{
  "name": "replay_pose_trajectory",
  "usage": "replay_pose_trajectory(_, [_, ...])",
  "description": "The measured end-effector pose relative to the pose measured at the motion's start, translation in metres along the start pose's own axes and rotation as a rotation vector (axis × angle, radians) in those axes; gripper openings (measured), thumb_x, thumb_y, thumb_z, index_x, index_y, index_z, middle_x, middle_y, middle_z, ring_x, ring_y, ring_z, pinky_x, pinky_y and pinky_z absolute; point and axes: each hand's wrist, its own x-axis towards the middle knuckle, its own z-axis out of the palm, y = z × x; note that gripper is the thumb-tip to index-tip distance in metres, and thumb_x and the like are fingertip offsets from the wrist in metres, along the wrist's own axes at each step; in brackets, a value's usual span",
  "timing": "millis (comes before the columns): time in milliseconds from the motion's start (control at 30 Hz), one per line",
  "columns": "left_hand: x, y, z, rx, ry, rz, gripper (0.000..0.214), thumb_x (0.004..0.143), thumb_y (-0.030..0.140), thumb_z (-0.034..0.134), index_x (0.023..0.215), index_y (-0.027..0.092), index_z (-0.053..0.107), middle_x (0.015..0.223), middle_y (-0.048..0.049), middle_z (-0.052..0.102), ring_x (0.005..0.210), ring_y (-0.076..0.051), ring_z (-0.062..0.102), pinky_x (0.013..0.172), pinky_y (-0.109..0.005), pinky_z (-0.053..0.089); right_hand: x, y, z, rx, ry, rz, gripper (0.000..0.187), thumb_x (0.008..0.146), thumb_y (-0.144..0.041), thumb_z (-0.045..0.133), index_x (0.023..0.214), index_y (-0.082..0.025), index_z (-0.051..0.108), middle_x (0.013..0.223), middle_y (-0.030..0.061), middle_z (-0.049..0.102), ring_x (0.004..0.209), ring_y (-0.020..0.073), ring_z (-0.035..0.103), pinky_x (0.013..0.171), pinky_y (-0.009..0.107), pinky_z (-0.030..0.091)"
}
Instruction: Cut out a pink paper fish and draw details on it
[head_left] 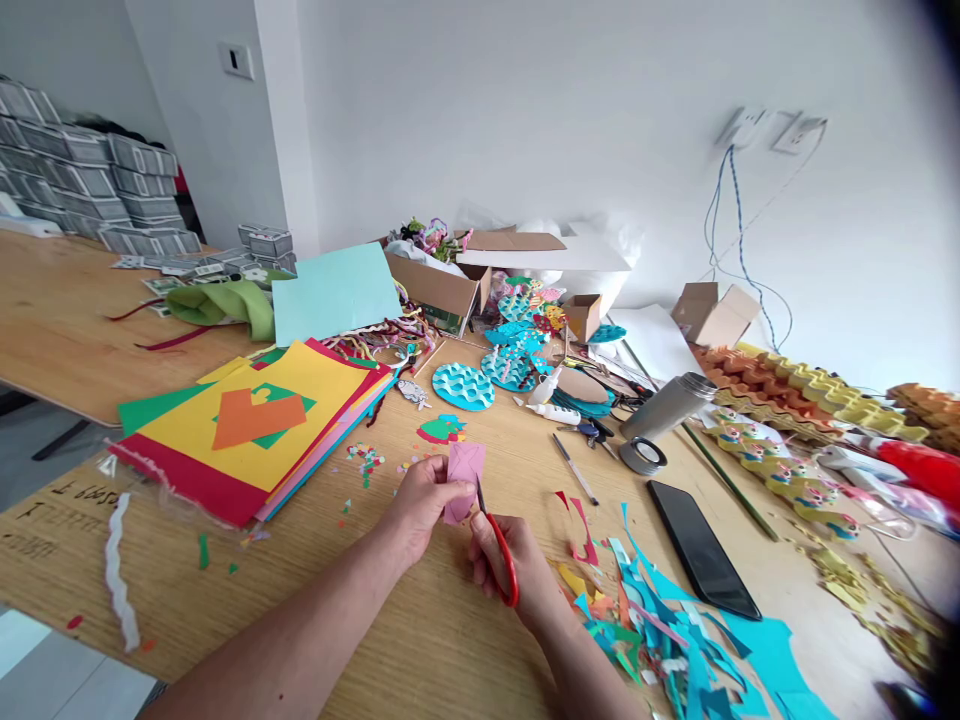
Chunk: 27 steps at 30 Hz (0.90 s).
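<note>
A small piece of pink paper [466, 462] with faint drawn lines is pinched between the thumb and fingers of my left hand [424, 505]. My right hand [510, 565] grips red-handled scissors [507, 560], fingers wrapped around the loops. The blades reach up to the right edge of the pink paper; whether they are parted I cannot tell. Just beyond the paper lies a green and red paper cutout [442, 429]. Behind it rests an oval turquoise piece with a wavy pattern [463, 386].
Stacked coloured paper sheets [300, 400] lie on the left. Paper scraps [675, 640], a black phone [703, 548], a steel flask [670, 404] and a pen [576, 468] are on the right. Cardboard boxes [435, 283] stand at the back, with egg cartons [817, 390] far right.
</note>
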Motion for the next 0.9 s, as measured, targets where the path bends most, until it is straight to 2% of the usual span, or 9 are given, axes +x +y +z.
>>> replay_pose_trajectory(233, [-0.0021, 0.0018, 0.0019, -0.021, 0.002, -0.021, 0.026, 0.051, 0.023, 0.074, 0.072, 0.014, 0.062, 0.061, 0.0009, 0.062, 0.053, -0.01, 0.05, 0.054, -0.023, 0.036, -0.001, -0.0027, -0.0007, -0.013, 0.016, -0.013, 0.067, 0.065, -0.084, 0.047, 0.055, -0.017, 0.051, 0.038, -0.0022, 0.049, 0.029, 0.0062, 0.041, 0.03, 0.017, 0.025])
replay_pose_trajectory(400, [-0.0022, 0.0019, 0.0024, -0.03, 0.004, -0.023, 0.027, 0.05, 0.022, 0.075, 0.072, 0.014, 0.063, 0.062, 0.0006, 0.063, 0.054, -0.01, 0.051, 0.056, -0.022, 0.037, -0.0014, -0.0033, -0.001, -0.019, 0.01, -0.014, 0.071, 0.064, -0.087, 0.043, 0.055, -0.017, 0.051, 0.037, -0.0024, 0.048, 0.028, 0.0061, 0.041, 0.03, 0.017, 0.026])
replay_pose_trajectory(733, [-0.0011, 0.002, 0.0014, -0.018, 0.006, -0.019, 0.024, 0.051, 0.022, 0.073, 0.07, 0.015, 0.061, 0.059, 0.0013, 0.061, 0.051, -0.009, 0.048, 0.052, -0.021, 0.035, -0.0006, 0.0, -0.0016, -0.006, -0.007, -0.015, 0.068, 0.065, -0.085, 0.046, 0.056, -0.018, 0.05, 0.036, -0.003, 0.048, 0.027, 0.0061, 0.038, 0.029, 0.018, 0.024])
replay_pose_trajectory(900, [-0.0007, 0.0023, 0.0008, -0.002, -0.012, -0.01, 0.024, 0.054, 0.026, 0.072, 0.072, 0.015, 0.06, 0.058, 0.0002, 0.061, 0.052, -0.012, 0.052, 0.054, -0.024, 0.04, -0.0013, -0.0004, -0.0013, -0.005, -0.001, -0.022, 0.067, 0.066, -0.084, 0.046, 0.057, -0.018, 0.049, 0.036, -0.0029, 0.047, 0.027, 0.0061, 0.038, 0.029, 0.018, 0.023])
